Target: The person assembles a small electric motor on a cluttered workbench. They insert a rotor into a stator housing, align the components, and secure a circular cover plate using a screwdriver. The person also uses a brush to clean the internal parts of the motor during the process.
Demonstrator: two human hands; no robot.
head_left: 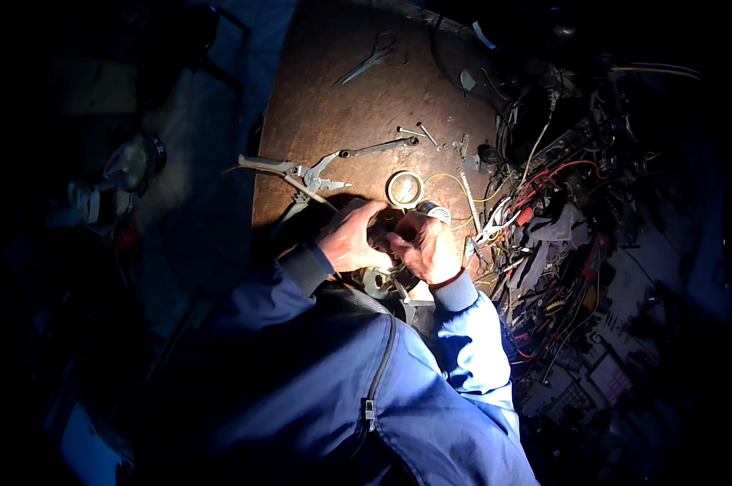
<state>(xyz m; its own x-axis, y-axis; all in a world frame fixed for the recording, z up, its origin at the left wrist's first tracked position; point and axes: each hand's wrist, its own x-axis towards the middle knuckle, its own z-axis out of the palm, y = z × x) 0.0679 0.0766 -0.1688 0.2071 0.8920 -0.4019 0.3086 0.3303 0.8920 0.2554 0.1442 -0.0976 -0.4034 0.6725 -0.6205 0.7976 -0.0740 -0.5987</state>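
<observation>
At the near edge of the brown table, my left hand (351, 236) curls around a dark part lying in shadow, thumb and fingers at its side. My right hand (431, 249) is closed in a pinch over the same part; whatever lies between its fingertips is hidden. Just below both hands shows a greenish metal housing (375, 281) with openings in it. Beyond them lies a roll of tape (405, 189), and a small spool (436, 212) touches or nearly touches my right hand. Thin yellow wire (447, 176) loops beside the roll.
Left of the roll lie wire-stripping pliers (309, 174) and a wrench (378, 147). Scissors (374, 59) rest at the far side, with bolts (421, 132) nearer. Along the right spreads a tangle of cables (560, 178) with white-handled pliers (495, 227). Surroundings are dark.
</observation>
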